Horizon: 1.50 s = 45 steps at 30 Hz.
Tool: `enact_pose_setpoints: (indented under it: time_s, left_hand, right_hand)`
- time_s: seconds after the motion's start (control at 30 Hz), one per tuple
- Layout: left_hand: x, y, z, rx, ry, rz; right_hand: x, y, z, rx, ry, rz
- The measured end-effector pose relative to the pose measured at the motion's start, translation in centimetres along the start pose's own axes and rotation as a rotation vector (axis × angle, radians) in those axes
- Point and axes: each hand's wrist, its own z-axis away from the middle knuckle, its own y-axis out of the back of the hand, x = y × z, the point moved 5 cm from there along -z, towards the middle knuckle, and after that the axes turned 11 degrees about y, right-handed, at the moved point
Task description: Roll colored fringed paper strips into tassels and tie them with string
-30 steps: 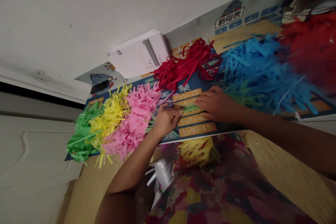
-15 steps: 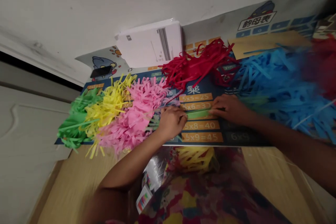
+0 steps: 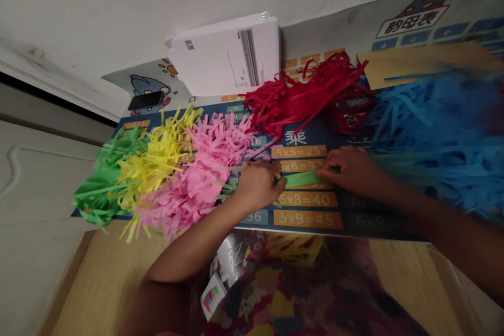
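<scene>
Between my two hands a light green paper strip (image 3: 302, 179) is stretched over the printed multiplication chart on the table. My left hand (image 3: 259, 184) is closed on one end of it, thumb against fingers. At the other end my right hand (image 3: 350, 172) pinches the strip too. Green fringe ends trail out past both hands, partly hidden and blurred. Left of my left hand lies a pink fringed paper bundle (image 3: 205, 184); a red one (image 3: 303, 100) lies beyond both hands, and a blurred blue one (image 3: 437, 131) is to the right of my right hand.
A yellow bundle (image 3: 153, 155) and a green bundle (image 3: 102, 181) lie at the table's left end. White stacked sheets (image 3: 224, 58) lean at the wall, with a dark phone-like object (image 3: 146, 100) to their left. Tan paper (image 3: 425, 63) is at the back right. Plastic packaging (image 3: 232, 257) rests below the table edge.
The view has shifted slightly closer. Between my hands the green strip now shows wider and flatter, and both hands still hold it.
</scene>
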Motion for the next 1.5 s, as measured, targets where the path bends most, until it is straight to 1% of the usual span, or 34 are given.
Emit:
enact_pose_setpoints:
  time_s: [0.13,0.27,0.33,0.37,0.4,0.47,0.5,0.53,0.6,0.67,0.7,0.77,0.83,0.93,1.03,1.13,1.23,1.3,1.37,1.43,1.5]
  left_hand:
    - [0.1,0.0,-0.4,0.003,-0.002,-0.046]
    - [-0.2,0.0,-0.5,-0.024,0.019,-0.026]
    - [-0.2,0.3,-0.3,0.038,-0.021,-0.022]
    - [0.0,0.6,-0.1,0.096,-0.080,-0.037]
    - [0.4,0.8,0.3,0.154,-0.169,-0.066]
    - [1.3,1.0,1.3,0.225,-0.378,-0.163]
    - [1.8,0.9,1.8,0.229,-0.469,-0.222]
    - [2.2,0.7,2.2,0.226,-0.537,-0.278]
    - [2.9,0.5,2.8,0.230,-0.595,-0.364]
    - [3.5,0.4,2.9,0.246,-0.590,-0.394]
    - [3.7,0.4,2.8,0.249,-0.580,-0.391]
    - [4.1,0.3,2.4,0.243,-0.561,-0.375]
    - [4.3,0.1,1.9,0.235,-0.539,-0.370]
    - [4.0,0.1,1.5,0.266,-0.469,-0.365]
    - [3.2,0.2,1.7,0.318,-0.412,-0.305]
    - [2.1,0.2,2.3,0.367,-0.393,-0.213]
    - [0.5,0.0,2.6,0.392,-0.373,-0.094]
    - [-0.5,-0.2,2.6,0.379,-0.324,0.003]
    - [-1.2,-0.5,2.3,0.348,-0.241,0.085]
    - [-1.5,-0.7,1.8,0.307,-0.153,0.123]
    - [-1.4,-0.6,1.3,0.259,-0.096,0.107]
  right_hand:
    - [-0.2,0.0,0.0,-0.004,-0.007,0.039]
    - [-0.2,-0.2,-0.1,0.010,0.001,0.042]
    - [0.1,-0.2,-0.2,0.033,-0.039,0.025]
    - [0.1,-0.1,-0.2,0.046,-0.063,0.011]
    - [0.1,0.1,-0.1,0.061,-0.085,0.007]
    - [-0.6,1.0,0.1,0.100,-0.084,0.068]
    - [-1.3,1.5,0.4,0.125,-0.046,0.140]
    - [-2.3,2.0,0.6,0.141,0.028,0.223]
    - [-4.7,2.4,1.0,0.121,0.249,0.354]
    - [-6.4,2.0,1.4,0.041,0.442,0.393]
    - [-6.8,1.7,1.4,0.000,0.497,0.394]
    - [-6.6,1.2,1.2,-0.032,0.529,0.397]
    - [-5.9,0.9,0.8,-0.024,0.534,0.393]
    - [-5.2,0.9,0.5,0.032,0.512,0.355]
    - [-5.6,0.8,0.6,0.103,0.486,0.326]
    - [-5.8,0.3,0.6,0.172,0.490,0.319]
    - [-4.3,-0.4,0.8,0.194,0.495,0.287]
    - [-2.7,-0.6,1.0,0.199,0.468,0.264]
    - [-1.3,-0.5,1.1,0.196,0.391,0.219]
    - [-0.3,-0.2,0.9,0.156,0.288,0.124]
    - [0.1,0.0,0.5,0.092,0.195,0.028]
